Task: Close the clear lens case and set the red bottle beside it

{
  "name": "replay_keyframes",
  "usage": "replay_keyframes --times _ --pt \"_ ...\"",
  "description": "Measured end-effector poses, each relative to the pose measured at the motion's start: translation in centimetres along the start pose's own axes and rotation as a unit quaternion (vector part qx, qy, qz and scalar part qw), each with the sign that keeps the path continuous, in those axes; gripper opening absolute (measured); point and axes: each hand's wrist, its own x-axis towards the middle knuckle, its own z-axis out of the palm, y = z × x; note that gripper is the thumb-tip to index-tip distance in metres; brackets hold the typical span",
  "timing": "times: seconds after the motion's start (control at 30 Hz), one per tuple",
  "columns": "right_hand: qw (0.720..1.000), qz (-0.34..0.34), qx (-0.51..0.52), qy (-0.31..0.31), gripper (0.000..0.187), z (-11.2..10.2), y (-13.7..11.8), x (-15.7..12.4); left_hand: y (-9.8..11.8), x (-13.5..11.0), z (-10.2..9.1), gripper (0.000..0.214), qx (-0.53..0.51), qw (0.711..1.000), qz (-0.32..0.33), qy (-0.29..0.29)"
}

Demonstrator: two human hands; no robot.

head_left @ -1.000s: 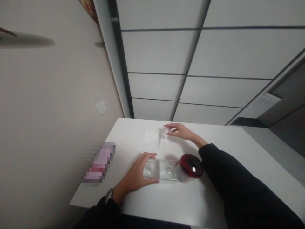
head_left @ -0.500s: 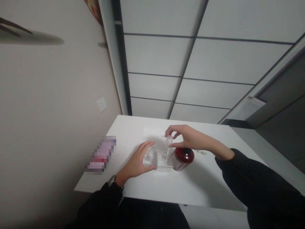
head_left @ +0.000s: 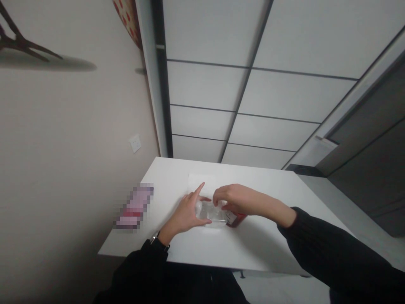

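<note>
A clear glass bottle [head_left: 207,212] stands on the white table [head_left: 253,249]. My left hand [head_left: 185,211] grips its left side, forefinger pointing up. My right hand [head_left: 232,200] reaches in from the right, its fingers pinched on a small clear cap right at the bottle's top; the cap itself is mostly hidden by the fingers. A dark red bottle [head_left: 238,218] stands just right of the clear one, largely covered by my right hand.
A white sheet of paper [head_left: 201,180] lies on the table behind the hands. A pink, blurred object [head_left: 134,207] sits at the table's left edge against the wall. A wall socket [head_left: 135,143] is above it.
My right hand picked up the small clear cap from the white sheet and brought it down onto the top of the clear bottle. My left hand kept its hold.
</note>
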Motion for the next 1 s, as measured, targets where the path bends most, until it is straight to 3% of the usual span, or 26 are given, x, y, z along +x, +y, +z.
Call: replay_keyframes --times 0.2,0.33,0.53,0.7,0.83,1.0 --pt "0.995 0.033 -0.087 -0.022 0.040 0.7 -0.8 1.2 0.2 0.0 0.1 0.130 -0.011 1.000 -0.012 0.003" --pt "0.987 0.073 -0.136 -0.053 0.033 0.1 -1.5 1.6 0.1 0.1 0.1 0.130 -0.019 1.000 -0.007 -0.001" --pt "0.982 0.031 -0.179 -0.047 0.046 -1.2 -1.7 1.3 -0.3 0.1 0.3 0.130 -0.029 1.000 -0.007 0.002" --pt "0.976 0.026 -0.197 -0.087 0.024 -0.1 -1.3 2.0 -0.4 0.1 0.3 0.128 -0.028 1.000 -0.004 0.006" --pt "0.975 0.038 -0.209 -0.072 0.052 0.4 -1.2 2.3 -0.6 0.1 0.4 0.129 -0.039 0.999 0.006 0.005" --pt "0.978 0.027 -0.195 -0.073 0.042 0.4 -1.5 2.0 -0.6 0.1 0.4 0.129 -0.041 0.999 -0.009 0.007"
